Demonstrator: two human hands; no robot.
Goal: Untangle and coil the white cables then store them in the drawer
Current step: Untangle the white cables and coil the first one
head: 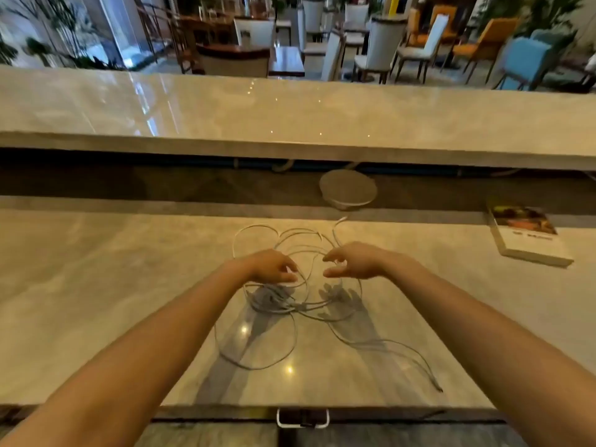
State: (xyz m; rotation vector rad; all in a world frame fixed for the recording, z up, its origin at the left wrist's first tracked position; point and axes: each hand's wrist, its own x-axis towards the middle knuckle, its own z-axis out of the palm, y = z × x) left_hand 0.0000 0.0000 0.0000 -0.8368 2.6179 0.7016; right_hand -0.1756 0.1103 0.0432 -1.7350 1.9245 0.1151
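Note:
A tangle of thin white cables (274,304) lies in loose loops on the marble counter (96,285), with two ends trailing to the near right. My left hand (272,266) hovers over the left side of the tangle, fingers loosely curled, and whether it touches a strand is unclear. My right hand (353,261) hovers over the right side with fingers spread and relaxed, holding nothing. The drawer's metal handle (302,417) shows below the counter's front edge, and the drawer is shut.
A round grey disc (348,188) sits at the back of the counter under a raised marble ledge (290,117). A white booklet (529,237) lies at the right. Chairs and tables fill the room beyond.

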